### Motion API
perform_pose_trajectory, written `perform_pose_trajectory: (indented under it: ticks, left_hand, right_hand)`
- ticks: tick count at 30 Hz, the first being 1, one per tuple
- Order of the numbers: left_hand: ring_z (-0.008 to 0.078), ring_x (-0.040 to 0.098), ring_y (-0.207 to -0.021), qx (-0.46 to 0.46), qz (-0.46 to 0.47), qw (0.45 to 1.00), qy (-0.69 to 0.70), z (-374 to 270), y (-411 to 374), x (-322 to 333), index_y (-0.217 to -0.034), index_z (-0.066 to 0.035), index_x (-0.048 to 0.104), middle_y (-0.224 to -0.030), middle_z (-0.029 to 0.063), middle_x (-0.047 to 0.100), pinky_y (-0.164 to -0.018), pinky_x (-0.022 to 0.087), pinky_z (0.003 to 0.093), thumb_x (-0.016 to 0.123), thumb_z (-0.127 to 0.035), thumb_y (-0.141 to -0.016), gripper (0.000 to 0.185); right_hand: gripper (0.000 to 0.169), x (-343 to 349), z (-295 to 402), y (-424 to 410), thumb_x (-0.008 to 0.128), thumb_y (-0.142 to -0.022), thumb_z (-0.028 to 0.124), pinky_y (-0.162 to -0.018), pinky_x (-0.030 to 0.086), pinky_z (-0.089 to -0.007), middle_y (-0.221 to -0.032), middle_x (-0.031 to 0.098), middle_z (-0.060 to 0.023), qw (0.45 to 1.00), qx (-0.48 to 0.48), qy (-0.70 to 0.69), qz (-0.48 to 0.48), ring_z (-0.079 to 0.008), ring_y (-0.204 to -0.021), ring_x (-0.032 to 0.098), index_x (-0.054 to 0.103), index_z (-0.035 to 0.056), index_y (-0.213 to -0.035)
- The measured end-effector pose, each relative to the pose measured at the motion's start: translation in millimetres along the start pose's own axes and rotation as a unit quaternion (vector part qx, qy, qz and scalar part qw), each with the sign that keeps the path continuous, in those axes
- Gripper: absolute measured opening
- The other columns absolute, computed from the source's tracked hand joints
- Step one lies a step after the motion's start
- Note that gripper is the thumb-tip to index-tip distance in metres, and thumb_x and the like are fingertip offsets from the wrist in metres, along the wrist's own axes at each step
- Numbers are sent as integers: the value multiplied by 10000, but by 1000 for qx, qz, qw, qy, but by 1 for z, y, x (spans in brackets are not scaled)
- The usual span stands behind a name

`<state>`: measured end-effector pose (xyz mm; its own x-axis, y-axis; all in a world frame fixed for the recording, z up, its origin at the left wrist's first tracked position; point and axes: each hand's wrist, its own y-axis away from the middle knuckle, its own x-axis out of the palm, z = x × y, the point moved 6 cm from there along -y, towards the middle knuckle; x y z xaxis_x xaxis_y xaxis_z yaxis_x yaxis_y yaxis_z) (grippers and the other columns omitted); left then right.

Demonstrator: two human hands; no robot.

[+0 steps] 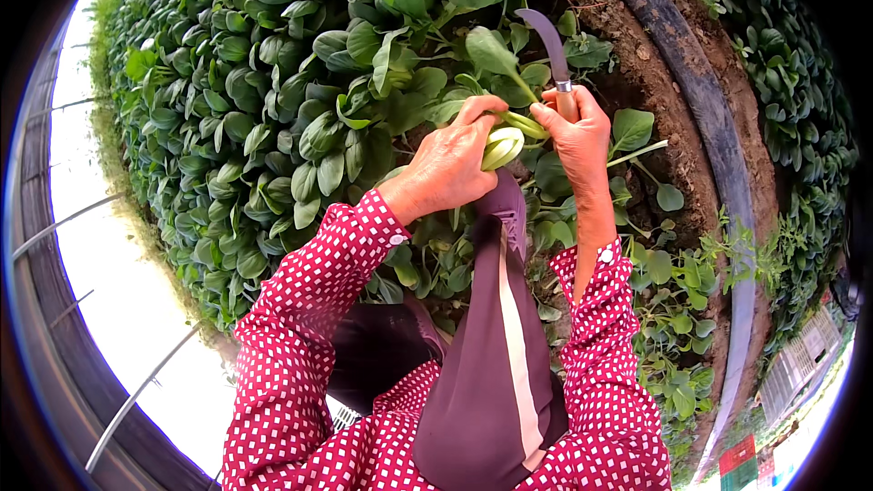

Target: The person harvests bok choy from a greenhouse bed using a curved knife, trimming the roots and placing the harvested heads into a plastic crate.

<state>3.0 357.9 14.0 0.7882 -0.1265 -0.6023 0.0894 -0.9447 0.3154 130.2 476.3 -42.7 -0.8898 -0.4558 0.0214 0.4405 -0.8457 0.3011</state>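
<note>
My left hand (443, 164) is closed around a head of pak choi (503, 149), its pale green base turned up towards me. To the right of it, my right hand (580, 133) grips the wooden handle of a curved harvesting knife (551, 44), the blade pointing up and away. Between thumb and fingers the same hand pinches the stalk of a pak choi leaf (492, 51), slightly blurred. Both hands are close together above the plants, just beyond my purple shoe (503, 199). Whether that leaf is still joined to the head is hidden by the fingers.
Dense pak choi plants (239, 126) fill the bed ahead and left. Loose leaves (633, 129) lie right of my hand. A flat black hose (702, 75) runs along the soil furrow, with another planted bed beyond. Plastic crates (798, 365) stand at the lower right; metal hoops (140, 395) line the left.
</note>
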Motion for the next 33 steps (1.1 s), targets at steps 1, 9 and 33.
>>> perform_pose_trajectory:
  ticks: [1, 9, 33]
  left_hand:
    - [324, 554, -1183, 9, 4, 1000, 14, -1, 0, 3, -1229, 40, 529, -1383, 118, 436, -952, 498, 395, 655, -33, -663, 584]
    - [134, 574, -841, -193, 74, 882, 423, 32, 7, 17, -1244, 19, 540, -1100, 35, 537, -724, 501, 264, 688, -87, -729, 545]
    - [170, 609, -839, -124, 175, 958, 191, 56, -20, 23, -1144, 28, 592, -937, 88, 660, -775, 492, 306, 684, -103, -661, 509]
  right_hand:
    - [142, -6, 2, 1, 720, -868, 69, -484, 352, -185, -787, 615, 10, 999, -22, 5, -37, -15, -548, 449, 615, 28, -955]
    - [349, -41, 1, 0, 740, -879, 126, -480, 413, -181, -908, 652, -41, 995, 36, -81, -46, -73, -625, 608, 622, -21, -1172]
    - [216, 16, -10, 17, 680, -701, 36, -623, 460, -279, -783, 606, -26, 946, 114, 146, 265, -102, -683, 536, 619, -10, -903]
